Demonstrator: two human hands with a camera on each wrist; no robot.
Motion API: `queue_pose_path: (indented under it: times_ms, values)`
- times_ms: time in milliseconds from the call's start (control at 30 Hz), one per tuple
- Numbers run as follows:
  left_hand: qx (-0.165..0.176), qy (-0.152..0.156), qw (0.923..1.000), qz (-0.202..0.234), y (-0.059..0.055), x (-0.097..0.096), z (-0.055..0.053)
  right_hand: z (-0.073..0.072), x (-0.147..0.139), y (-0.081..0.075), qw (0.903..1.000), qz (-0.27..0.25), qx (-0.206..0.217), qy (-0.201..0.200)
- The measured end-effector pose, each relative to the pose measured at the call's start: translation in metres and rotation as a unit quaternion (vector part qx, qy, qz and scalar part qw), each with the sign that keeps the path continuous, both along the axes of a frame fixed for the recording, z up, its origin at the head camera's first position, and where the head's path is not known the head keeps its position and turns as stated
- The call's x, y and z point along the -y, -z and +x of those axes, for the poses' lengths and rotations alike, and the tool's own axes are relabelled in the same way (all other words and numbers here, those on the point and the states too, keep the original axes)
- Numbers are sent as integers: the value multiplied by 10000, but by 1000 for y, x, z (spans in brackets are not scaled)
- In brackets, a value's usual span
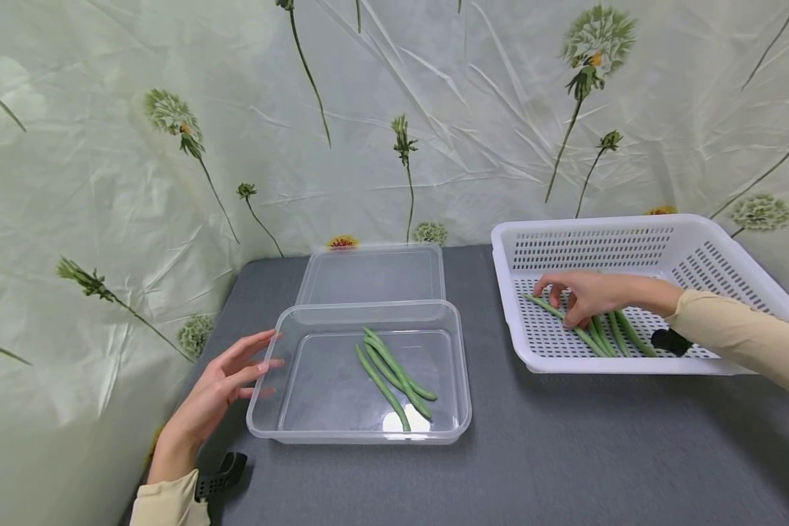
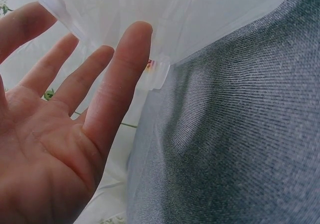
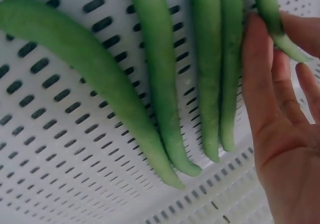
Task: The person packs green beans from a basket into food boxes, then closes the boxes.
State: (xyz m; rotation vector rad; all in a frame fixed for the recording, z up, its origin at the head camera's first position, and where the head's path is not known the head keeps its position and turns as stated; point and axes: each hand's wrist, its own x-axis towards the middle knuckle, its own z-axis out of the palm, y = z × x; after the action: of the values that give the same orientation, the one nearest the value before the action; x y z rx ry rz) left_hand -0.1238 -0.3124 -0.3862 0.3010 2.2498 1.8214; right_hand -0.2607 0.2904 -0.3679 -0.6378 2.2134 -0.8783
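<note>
My right hand (image 1: 588, 294) reaches down into a white perforated basket (image 1: 532, 364), pinching one green bean (image 3: 270, 14) between thumb and fingers. Several other green beans (image 3: 160, 74) lie side by side on the basket floor, close to that hand. A clear plastic container (image 1: 315, 409) stands left of the basket, with three green beans (image 1: 383, 387) inside it. At the container's left wall is my left hand (image 1: 213, 391), its fingers spread and loosely extended against the side. The left wrist view shows those fingertips (image 2: 135, 39) by the clear plastic.
A clear flat lid (image 1: 375, 274) lies behind the container on the grey cloth-covered table (image 1: 473, 467). A pale sheet with a dandelion print (image 1: 342, 168) hangs behind and along the left side. The basket's raised rim surrounds the right hand.
</note>
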Motion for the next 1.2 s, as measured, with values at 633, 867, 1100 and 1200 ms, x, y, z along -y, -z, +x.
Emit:
queue_pose_path:
  times_ms: [633, 867, 1100, 1200]
  values:
    - [41, -18, 10000, -8, -1, -1, 1, 3, -9, -48, 9985, -341, -211, 371]
    - [21, -19, 10000, -60, -2, 0, 1, 15, -7, -69, 9959, -725, -370, 399]
    - [31, -44, 9999, -92, -2, 0, 0, 32, -3, -82, 9905, -1050, -802, 389]
    - [42, -43, 9999, -108, -2, 0, 0, 41, 1, -87, 9883, -1089, -923, 538]
